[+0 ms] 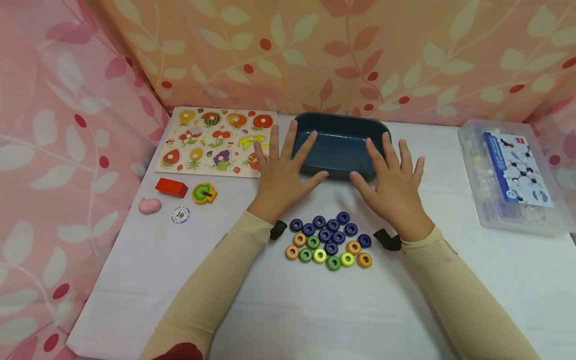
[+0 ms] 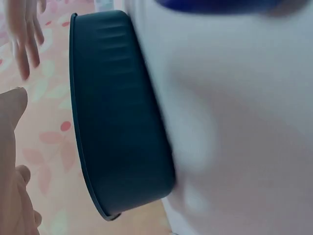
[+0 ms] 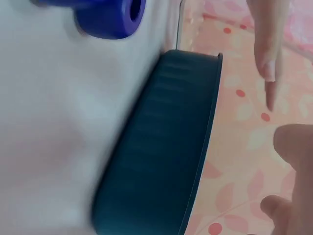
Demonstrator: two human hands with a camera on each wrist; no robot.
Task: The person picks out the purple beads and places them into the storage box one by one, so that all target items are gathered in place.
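My left hand (image 1: 282, 179) is held with fingers spread and holds nothing; in the head view it overlaps the left end of a dark teal tray (image 1: 337, 150). Fingers spread as well, my right hand (image 1: 393, 195) overlaps the tray's right end with nothing in its grasp. Both wrist views show a gap between the hands and the tray's side (image 2: 117, 112). Nearer me than the hands lies a loose group of small rings: several dark blue rings (image 1: 325, 235), orange rings (image 1: 292, 252), green rings (image 1: 333, 263) and two yellow rings (image 1: 347, 259).
A fruit peg puzzle (image 1: 207, 167) lies at the back left. In front of it are a red block (image 1: 171, 188), a tree piece (image 1: 204, 193), a pink figure (image 1: 149, 205) and a chip (image 1: 180, 215) marked 10. A clear plastic case (image 1: 517, 175) stands at the right.
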